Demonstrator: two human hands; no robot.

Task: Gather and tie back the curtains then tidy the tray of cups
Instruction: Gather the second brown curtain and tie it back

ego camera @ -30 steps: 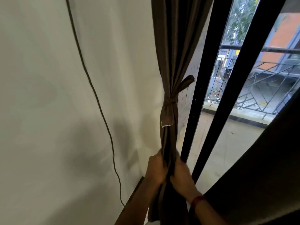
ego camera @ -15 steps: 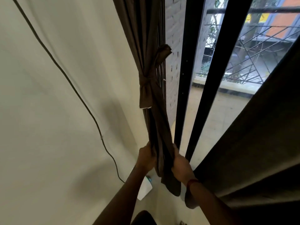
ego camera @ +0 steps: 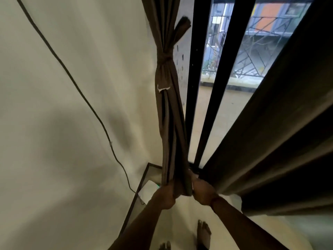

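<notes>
1. The tied curtain (ego camera: pixel 171 112) hangs beside the wall (ego camera: pixel 72 105), bound high up by a tie-back (ego camera: pixel 164 59) knotted around its gathered folds; a small white tag (ego camera: pixel 163 88) shows just below the knot

2. Both hands have slid down the bundle since a second ago and now sit at its very bottom edge, near the floor (ego camera: pixel 180 222)

3. The left hand (ego camera: pixel 164 197) is closed around the left side of the hem, fingers wrapped into the cloth

4. The right hand (ego camera: pixel 202 191) is closed on the right side of the hem, gripping the lowest folds just beside the window frame (ego camera: pixel 193 87)

5. The view has tipped downward too, so the person's bare feet (ego camera: pixel 203 233) now show below the arms

6. My reading: the knot is holding, and this downward stroke is smoothing the tail of the cloth, so this curtain looks close to finished

7. The second curtain (ego camera: pixel 270 141) on the right hangs loose and untied, well apart from any tie that I can see; it likely comes next

8. A cable (ego camera: pixel 86 100) runs down the wall towards a white box (ego camera: pixel 148 192) in the corner, near the hem, and could snag

9. No tray or cups are in view, so that part of the job is untouched
</notes>
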